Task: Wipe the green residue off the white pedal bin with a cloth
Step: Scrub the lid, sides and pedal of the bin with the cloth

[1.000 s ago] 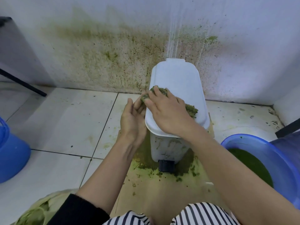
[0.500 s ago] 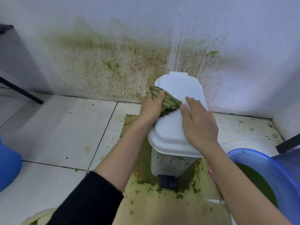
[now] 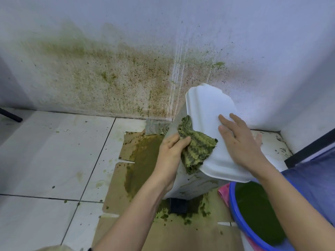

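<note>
The white pedal bin (image 3: pixel 208 109) stands tilted against the stained wall, its lid facing me. Green smears show on its front wall (image 3: pixel 195 185) above the black pedal (image 3: pixel 178 205). My left hand (image 3: pixel 170 151) grips a green-soaked cloth (image 3: pixel 196 147) and holds it against the left edge of the lid and the bin's side. My right hand (image 3: pixel 239 142) lies flat on the lid with straight fingers, steadying it.
Soaked cardboard (image 3: pixel 141 160) with green sludge covers the floor under the bin. A blue basin (image 3: pixel 253 214) of green liquid sits at the right, a pink cloth (image 3: pixel 223 193) beside it. The wall (image 3: pixel 108 78) is spattered green. White floor tiles (image 3: pixel 45 151) lie to the left.
The cloth passed from my right hand to my left. The left hand slid it down the lid's left edge, the right hand flattened on the lid, and the bin tipped rightward.
</note>
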`<state>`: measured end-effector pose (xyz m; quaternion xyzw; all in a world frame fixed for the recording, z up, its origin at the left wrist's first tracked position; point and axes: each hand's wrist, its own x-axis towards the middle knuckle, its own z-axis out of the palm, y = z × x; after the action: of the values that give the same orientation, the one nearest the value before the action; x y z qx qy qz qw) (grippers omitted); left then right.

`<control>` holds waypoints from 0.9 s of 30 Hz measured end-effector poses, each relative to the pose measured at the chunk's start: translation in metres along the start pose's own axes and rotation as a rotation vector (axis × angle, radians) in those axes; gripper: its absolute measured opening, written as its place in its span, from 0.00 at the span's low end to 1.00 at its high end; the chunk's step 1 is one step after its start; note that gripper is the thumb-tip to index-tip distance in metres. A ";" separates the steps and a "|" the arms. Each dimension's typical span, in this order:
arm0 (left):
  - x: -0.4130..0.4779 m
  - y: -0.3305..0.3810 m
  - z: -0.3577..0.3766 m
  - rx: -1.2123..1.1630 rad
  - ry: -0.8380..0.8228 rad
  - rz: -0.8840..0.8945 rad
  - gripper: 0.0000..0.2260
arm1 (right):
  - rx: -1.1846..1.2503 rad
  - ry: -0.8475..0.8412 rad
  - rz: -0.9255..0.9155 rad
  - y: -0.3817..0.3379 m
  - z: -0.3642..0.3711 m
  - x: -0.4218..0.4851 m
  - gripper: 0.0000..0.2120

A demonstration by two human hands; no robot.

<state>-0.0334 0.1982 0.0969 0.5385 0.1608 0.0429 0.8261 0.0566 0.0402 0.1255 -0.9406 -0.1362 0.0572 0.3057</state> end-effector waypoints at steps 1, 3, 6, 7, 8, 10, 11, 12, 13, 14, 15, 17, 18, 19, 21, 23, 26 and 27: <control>0.001 0.001 0.006 -0.038 0.011 -0.008 0.12 | 0.041 0.006 0.008 0.000 -0.003 0.002 0.21; 0.006 0.000 0.019 -0.124 0.059 -0.041 0.08 | 0.107 0.011 0.032 -0.005 -0.007 0.010 0.22; 0.017 -0.004 0.021 -0.388 0.147 -0.148 0.09 | 0.091 -0.024 0.074 -0.019 -0.007 0.022 0.32; 0.019 -0.006 0.018 -0.509 0.144 -0.205 0.11 | 0.060 -0.039 0.082 -0.023 -0.006 0.025 0.37; 0.021 -0.009 0.014 -0.622 0.146 -0.251 0.13 | 0.023 -0.053 0.089 -0.024 -0.004 0.027 0.41; 0.024 -0.013 0.005 -0.789 0.124 -0.273 0.14 | -0.030 -0.061 0.104 -0.024 -0.002 0.031 0.43; 0.027 -0.017 -0.001 -0.833 0.114 -0.256 0.13 | -0.035 -0.052 0.107 -0.022 -0.002 0.032 0.42; 0.030 -0.020 -0.005 -0.870 0.097 -0.232 0.14 | -0.031 -0.039 0.108 -0.021 -0.003 0.033 0.40; 0.034 -0.023 -0.010 -0.891 0.090 -0.209 0.15 | -0.024 -0.029 0.107 -0.022 -0.005 0.035 0.36; 0.038 -0.025 -0.013 -0.899 0.085 -0.192 0.17 | -0.015 -0.021 0.111 -0.022 -0.006 0.037 0.33; 0.042 -0.027 -0.016 -0.898 0.083 -0.181 0.18 | -0.021 -0.008 0.114 -0.023 -0.005 0.039 0.29; 0.050 -0.030 -0.020 -0.908 0.090 -0.167 0.20 | -0.063 0.027 0.125 -0.020 -0.004 0.042 0.27; 0.054 -0.030 -0.020 -0.919 0.085 -0.159 0.21 | -0.084 0.037 0.121 -0.016 -0.005 0.043 0.27; 0.059 -0.031 -0.020 -0.926 0.076 -0.145 0.21 | -0.098 0.033 0.112 -0.012 -0.006 0.043 0.29; 0.065 -0.029 -0.014 -0.896 0.033 -0.102 0.21 | -0.106 -0.001 0.104 -0.002 -0.010 0.042 0.30; 0.072 -0.024 -0.002 -0.741 -0.033 -0.034 0.19 | -0.094 -0.037 0.119 0.005 -0.017 0.040 0.26; 0.085 -0.026 0.028 -0.207 -0.074 0.111 0.20 | -0.077 -0.044 0.106 0.009 -0.022 0.039 0.23; 0.091 -0.032 0.039 0.050 -0.067 0.165 0.21 | -0.076 -0.041 0.102 0.009 -0.022 0.039 0.23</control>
<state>0.0612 0.1725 0.0623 0.5713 0.0893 0.0886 0.8110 0.1000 0.0319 0.1370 -0.9558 -0.0965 0.0866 0.2639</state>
